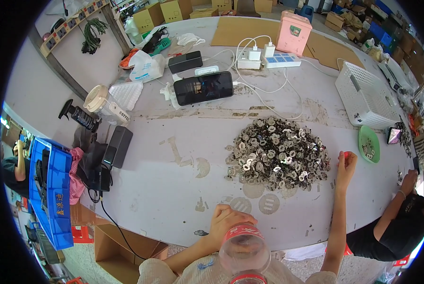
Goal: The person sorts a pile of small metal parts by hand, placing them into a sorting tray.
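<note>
A clear plastic bottle (245, 253) with a red label rises close to me at the table's front edge. My left hand (227, 223) is wrapped around it at the label, and the bottle hides part of the fingers. Beyond it lies a broad heap of small silvery metal parts (278, 154), ring-like in shape. Just right of the heap, my right hand (347, 165) is raised with curled fingers, thumb and fingertips close together. Whatever they may hold is too small to make out. A green bowl (368, 145) with a few metal parts inside stands beyond that hand.
A phone (203, 88) leans near white cables and a power strip (282, 60). At the right stands a white basket (365, 97); a co-worker's arm (401, 196) is below it. A coffee jar (108, 106), black box (117, 146) and blue crate (55, 199) line the left.
</note>
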### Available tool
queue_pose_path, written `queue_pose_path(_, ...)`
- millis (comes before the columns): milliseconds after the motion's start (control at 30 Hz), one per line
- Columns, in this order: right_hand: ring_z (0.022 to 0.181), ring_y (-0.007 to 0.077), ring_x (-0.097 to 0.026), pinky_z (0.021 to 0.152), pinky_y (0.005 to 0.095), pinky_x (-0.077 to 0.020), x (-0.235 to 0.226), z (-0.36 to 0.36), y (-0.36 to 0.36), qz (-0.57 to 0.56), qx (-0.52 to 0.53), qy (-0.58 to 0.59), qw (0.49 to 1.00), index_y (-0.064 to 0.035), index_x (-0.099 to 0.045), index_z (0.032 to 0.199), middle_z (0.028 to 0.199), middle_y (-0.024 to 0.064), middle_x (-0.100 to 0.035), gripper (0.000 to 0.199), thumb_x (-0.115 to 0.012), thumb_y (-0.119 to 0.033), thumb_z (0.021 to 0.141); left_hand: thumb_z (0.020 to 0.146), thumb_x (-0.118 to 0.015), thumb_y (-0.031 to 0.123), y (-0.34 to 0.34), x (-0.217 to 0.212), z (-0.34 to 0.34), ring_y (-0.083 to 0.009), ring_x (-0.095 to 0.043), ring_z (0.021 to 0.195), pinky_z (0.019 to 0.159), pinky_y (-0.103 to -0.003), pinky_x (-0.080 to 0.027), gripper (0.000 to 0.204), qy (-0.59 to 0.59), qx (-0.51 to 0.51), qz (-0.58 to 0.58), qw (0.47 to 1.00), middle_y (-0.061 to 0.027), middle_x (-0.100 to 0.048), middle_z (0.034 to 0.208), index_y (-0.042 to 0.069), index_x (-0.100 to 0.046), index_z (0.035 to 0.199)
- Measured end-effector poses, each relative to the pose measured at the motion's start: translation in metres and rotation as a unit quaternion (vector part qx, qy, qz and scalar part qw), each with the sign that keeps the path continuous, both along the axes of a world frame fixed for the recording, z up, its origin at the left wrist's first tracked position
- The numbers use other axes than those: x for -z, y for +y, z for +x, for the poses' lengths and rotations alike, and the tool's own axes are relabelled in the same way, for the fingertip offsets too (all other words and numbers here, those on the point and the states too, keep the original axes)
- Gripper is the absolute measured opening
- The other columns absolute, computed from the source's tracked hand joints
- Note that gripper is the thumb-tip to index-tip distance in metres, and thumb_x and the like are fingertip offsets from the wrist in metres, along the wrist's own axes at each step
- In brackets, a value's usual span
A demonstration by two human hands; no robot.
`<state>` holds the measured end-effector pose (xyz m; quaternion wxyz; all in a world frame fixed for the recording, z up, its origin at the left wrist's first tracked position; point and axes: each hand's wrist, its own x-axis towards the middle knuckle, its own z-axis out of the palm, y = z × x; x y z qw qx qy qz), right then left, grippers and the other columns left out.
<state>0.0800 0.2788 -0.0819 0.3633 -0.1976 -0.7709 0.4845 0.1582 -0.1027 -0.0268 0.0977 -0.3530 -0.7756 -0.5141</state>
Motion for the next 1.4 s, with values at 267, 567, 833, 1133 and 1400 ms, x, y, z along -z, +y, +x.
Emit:
queue_pose_path(267, 0.063, 0.0058, -0.041, 0.056, 0.0195, -0.0363, -0.002, -0.001, -0.003, 0.019, 0.0, -0.004, 1.0, -0.0018, -0.048, 0.093, 0.074, -0.0009, -0.049, 0.021, -0.06, -0.017, 0.087, 0.056, -0.078, 0.044, 0.003, -0.004, 0.001, -0.0125, -0.056, 0.08, 0.079, -0.031, -0.032, 0.061, -0.014, -0.018, -0.004, 1.0, 0.0023, -0.064, 0.092, 0.011, -0.053, 0.1)
queue_pose_path(567, 0.062, 0.006, -0.039, 0.056, 0.0202, -0.0351, 0.001, 0.001, 0.004, 0.027, 0.011, -0.047, 0.998, -0.0006, -0.051, 0.085, 0.069, -0.0015, -0.047, 0.024, -0.06, -0.023, 0.087, 0.053, -0.079, 0.039, 0.006, -0.007, 0.002, -0.0126, -0.055, 0.079, 0.078, -0.03, -0.033, 0.054, -0.03, -0.033, -0.005, 0.999, 0.0033, -0.063, 0.092, 0.011, -0.059, 0.095)
queue_pose_path(833, 0.06, 0.0049, -0.037, 0.053, 0.0204, -0.0307, -0.006, 0.003, -0.001, 0.034, 0.009, -0.042, 0.998, 0.0011, -0.053, 0.081, 0.064, -0.0033, -0.045, 0.029, -0.056, -0.026, 0.09, 0.052, -0.078, 0.039, 0.003, -0.009, -0.001, -0.0141, -0.054, 0.078, 0.078, -0.03, -0.034, 0.053, -0.056, -0.004, -0.068, 0.996, 0.0025, -0.063, 0.091, 0.011, -0.061, 0.094)
queue_pose_path(1133, 0.063, 0.0059, -0.041, 0.057, 0.0209, -0.0353, -0.007, 0.0, -0.006, 0.047, -0.003, -0.056, 0.997, 0.0015, -0.053, 0.084, 0.068, -0.0012, -0.048, 0.025, -0.054, -0.023, 0.091, 0.053, -0.078, 0.038, 0.003, 0.0, 0.001, -0.015, -0.054, 0.078, 0.076, -0.031, -0.035, 0.053, -0.001, -0.022, -0.053, 0.998, 0.0014, -0.063, 0.091, 0.009, -0.06, 0.094)
queue_pose_path(1400, 0.063, 0.0063, -0.04, 0.056, 0.0212, -0.0352, -0.006, 0.001, -0.005, 0.018, -0.016, -0.076, 0.997, 0.0015, -0.054, 0.089, 0.07, -0.0009, -0.049, 0.023, -0.053, -0.022, 0.091, 0.055, -0.078, 0.037, 0.001, -0.005, -0.001, -0.0165, -0.055, 0.078, 0.076, -0.03, -0.035, 0.053, -0.017, -0.016, -0.059, 0.998, 0.0007, -0.063, 0.091, 0.008, -0.059, 0.095)
